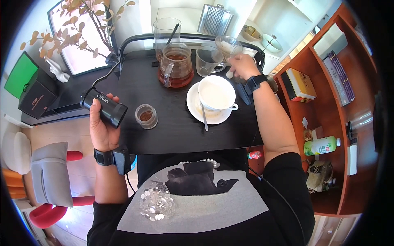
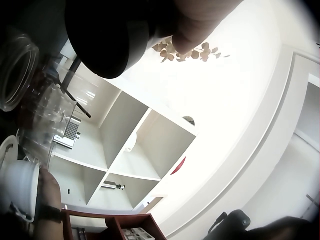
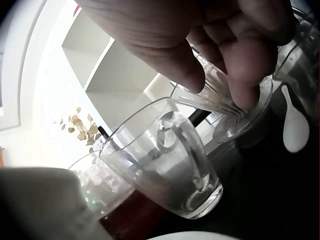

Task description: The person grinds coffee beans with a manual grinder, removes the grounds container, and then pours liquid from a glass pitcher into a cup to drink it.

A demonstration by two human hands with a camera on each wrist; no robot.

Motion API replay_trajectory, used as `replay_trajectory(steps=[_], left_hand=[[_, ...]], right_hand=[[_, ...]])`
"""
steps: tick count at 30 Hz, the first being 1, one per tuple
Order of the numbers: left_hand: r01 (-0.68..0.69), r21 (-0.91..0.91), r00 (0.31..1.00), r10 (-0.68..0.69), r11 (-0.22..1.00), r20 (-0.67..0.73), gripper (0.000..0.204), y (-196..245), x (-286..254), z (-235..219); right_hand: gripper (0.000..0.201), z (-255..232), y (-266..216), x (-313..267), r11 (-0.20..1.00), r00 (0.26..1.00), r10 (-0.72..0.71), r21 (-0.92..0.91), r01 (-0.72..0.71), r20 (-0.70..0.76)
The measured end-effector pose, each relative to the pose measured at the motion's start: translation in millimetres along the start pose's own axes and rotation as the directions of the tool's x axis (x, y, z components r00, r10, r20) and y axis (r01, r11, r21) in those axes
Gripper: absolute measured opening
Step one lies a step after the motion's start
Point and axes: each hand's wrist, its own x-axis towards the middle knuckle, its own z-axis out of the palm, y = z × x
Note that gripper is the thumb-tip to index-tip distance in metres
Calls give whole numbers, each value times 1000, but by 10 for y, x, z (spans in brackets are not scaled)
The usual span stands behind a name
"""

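Fingers of the left hand curl round a black grinder, near a jar of brown grounds

Right hand hovers at a glass dripper, whether gripping I cannot tell; a glass mug stands beside, a white cup nearer the body

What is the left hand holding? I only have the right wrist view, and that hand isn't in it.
Observer: The left hand grips a black cylinder marked "Cliton".
Operator: Okay, and what stands on the table closest to that hand?
Observer: A small glass jar with brown, ground-looking contents.
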Motion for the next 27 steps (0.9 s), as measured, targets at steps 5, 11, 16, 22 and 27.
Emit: replay_trajectory(steps=[5,11,16,22,27], left_hand=[[16,-16,1000,-16,1000,26,33,-40,-7,14],[1,41,999,1,999,-33,36,-30,-35,34],[18,-4,1000,-18,1000,7,32,-32,-2,8],[38,28,999,-37,999,-12,35,-87,-24,90],[35,21,999,-35,999,-6,34,-61,-12,48]], right_hand=[[24,57,169,144,930,999,43,367,-30,-27],[21,-64,104,-3,897,988,-42,430,104,-151],[20,-173,-180,-258,887,968,-160,403,227,-192],[18,-80,-292,-338,875,978,-199,440,205,-61],[20,-24,-339,-382,885,977,-206,435,166,47]])
